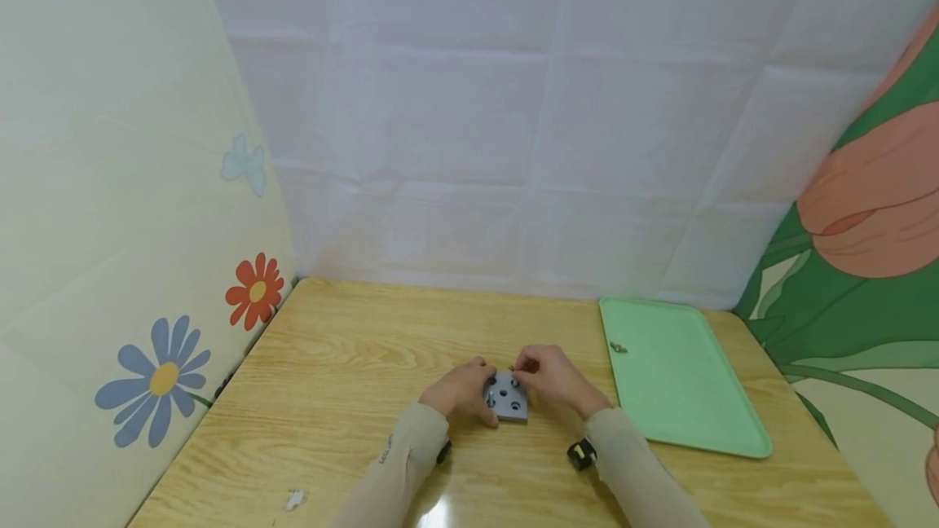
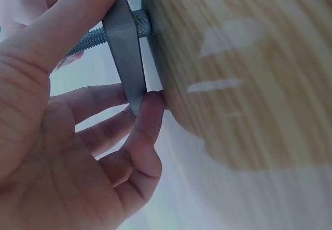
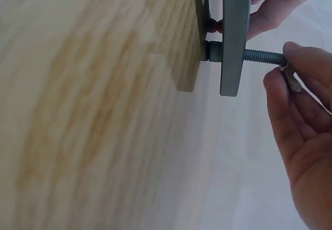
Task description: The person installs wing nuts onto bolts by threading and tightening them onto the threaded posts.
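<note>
A green tray (image 1: pixel 693 381) is lying on the table (image 1: pixel 352 365), small metal bits (image 1: pixel 619 347) sitting by its left edge and a white cloth (image 1: pixel 455 145) hanging behind. Left of the tray, a grey, squarish metal plate (image 1: pixel 506 410) with round holes is standing raised on bolt heads. The left hand (image 1: pixel 458 389) is gripping its edge; the right hand's fingers are pinching a small metal piece (image 3: pixel 292 80) at a bolt's (image 3: pixel 263 57) threaded end, partly covering one corner.

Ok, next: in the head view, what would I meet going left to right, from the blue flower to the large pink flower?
Blue flower, red flower, white scrap, left hand, metal plate, right hand, green tray, large pink flower.
</note>
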Demonstrator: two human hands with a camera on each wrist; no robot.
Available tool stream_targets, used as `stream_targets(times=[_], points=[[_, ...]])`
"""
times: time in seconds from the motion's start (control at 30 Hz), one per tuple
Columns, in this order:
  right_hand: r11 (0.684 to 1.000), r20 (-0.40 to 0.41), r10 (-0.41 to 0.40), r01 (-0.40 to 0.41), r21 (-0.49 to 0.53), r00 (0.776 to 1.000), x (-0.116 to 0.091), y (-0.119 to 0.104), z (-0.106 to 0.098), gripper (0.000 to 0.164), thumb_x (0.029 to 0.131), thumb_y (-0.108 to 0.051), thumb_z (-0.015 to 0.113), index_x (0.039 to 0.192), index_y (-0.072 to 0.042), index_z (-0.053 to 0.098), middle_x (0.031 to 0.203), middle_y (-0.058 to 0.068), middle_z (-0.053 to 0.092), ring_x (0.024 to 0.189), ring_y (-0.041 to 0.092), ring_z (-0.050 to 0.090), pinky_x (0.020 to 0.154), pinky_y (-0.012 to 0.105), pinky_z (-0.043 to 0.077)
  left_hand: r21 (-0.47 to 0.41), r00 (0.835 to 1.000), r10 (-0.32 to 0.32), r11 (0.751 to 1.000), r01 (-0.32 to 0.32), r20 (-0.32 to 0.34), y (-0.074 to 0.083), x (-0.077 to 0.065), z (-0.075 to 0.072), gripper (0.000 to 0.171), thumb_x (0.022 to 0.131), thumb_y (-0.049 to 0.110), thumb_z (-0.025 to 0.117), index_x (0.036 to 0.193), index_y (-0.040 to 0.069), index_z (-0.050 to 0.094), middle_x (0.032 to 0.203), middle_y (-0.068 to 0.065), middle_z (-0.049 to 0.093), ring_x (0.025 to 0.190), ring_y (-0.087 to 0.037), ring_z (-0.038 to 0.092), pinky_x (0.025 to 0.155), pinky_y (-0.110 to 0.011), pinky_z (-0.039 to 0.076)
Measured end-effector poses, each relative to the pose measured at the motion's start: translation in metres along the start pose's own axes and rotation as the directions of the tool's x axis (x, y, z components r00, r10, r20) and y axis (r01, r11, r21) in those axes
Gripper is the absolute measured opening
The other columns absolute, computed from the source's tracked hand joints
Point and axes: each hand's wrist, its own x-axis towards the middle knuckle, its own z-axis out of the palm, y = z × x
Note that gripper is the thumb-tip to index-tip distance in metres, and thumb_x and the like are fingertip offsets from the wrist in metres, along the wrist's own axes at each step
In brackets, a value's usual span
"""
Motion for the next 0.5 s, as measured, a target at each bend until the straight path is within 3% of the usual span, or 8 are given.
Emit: stream_targets(times=[0.5], points=[[1.0,0.017,-0.012,0.013,-0.02,1.0,-0.001,0.0035,-0.0014,0.014,0.083,-0.008,0.071,0.084,-0.02,0.064,0.085,-0.009,0.062,0.078,0.009,0.057,0.07,0.028,0.049,-0.007,1.0,0.003,1.0,-0.003,0.001,-0.0013,0.0012,0.0006,0.086,0.064,0.038,0.086,0.137,0.008,0.049,0.123,-0.005,0.051,0.101,-0.016,0.053,0.089,-0.033,0.044]])
